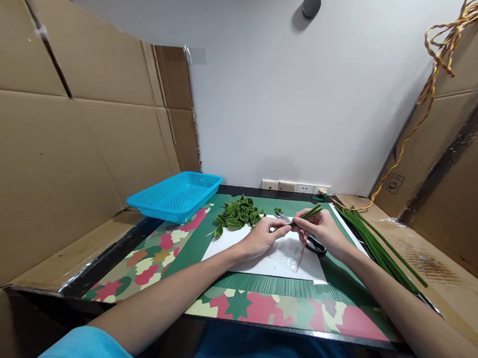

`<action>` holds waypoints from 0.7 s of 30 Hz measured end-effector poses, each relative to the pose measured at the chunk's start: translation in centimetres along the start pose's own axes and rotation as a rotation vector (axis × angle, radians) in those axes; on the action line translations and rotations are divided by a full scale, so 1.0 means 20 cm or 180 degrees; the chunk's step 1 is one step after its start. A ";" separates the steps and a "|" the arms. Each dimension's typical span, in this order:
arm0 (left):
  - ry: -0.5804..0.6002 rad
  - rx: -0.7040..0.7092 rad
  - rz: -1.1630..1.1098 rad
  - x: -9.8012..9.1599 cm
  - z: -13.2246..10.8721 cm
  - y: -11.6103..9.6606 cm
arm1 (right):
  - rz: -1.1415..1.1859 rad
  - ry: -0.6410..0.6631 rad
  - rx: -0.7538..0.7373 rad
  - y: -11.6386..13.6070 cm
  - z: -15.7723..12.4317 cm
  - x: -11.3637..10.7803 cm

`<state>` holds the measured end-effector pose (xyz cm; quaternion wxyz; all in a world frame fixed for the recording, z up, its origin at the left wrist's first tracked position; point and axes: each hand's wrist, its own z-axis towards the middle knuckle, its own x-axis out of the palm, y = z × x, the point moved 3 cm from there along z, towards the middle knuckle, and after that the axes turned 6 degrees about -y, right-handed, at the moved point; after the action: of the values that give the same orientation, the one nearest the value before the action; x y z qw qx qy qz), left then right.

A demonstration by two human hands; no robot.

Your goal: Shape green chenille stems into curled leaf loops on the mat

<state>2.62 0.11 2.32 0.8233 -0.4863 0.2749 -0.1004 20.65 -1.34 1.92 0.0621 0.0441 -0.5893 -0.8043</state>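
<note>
Over a white sheet of paper (254,266), my right hand (323,231) is closed on a short bunch of green pipe cleaners (311,211), which slants up to the right. My left hand (260,238) pinches at the lower left end of the same bunch, thumb and forefinger together. Scissors with black handles (316,246) lie beneath my hands, their metal blades pointing to the upper left; the middle part is hidden. Left of the blades lies a pile of green pipe cleaners bent into leaf-like loops (240,212). A clear plastic bag with a red strip (288,255) rests below my hands.
A blue perforated basket (178,194) stands at the back left. Long straight green pipe cleaners (379,248) lie along the right side. Cardboard walls (93,134) flank the table, and a twisted yellow cord (405,142) hangs down to wall sockets (290,187).
</note>
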 end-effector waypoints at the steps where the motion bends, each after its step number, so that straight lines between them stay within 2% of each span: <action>1: -0.0018 0.0016 -0.0004 0.00 0.00 0.00 | -0.0031 0.0010 0.0013 0.00 0.00 0.00; 8: -0.0310 0.0015 -0.0224 -0.01 0.00 0.00 | -0.0101 0.0113 0.0043 0.02 -0.02 0.03; 13: -0.0528 -0.0587 -0.0677 -0.01 -0.01 0.02 | -0.0070 0.0125 0.0049 0.04 -0.03 0.02; 17: -0.0487 -0.1022 -0.1161 -0.01 -0.03 0.03 | -0.0061 0.0140 0.0085 0.04 -0.03 0.02; 21: -0.0448 -0.1230 -0.1408 0.00 -0.03 0.02 | 0.0023 0.0113 0.0085 0.04 -0.03 0.02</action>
<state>2.28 -0.19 1.72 0.6907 -0.6878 0.1186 -0.1891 20.43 -2.18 2.52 0.0749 0.0571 -0.5990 -0.7952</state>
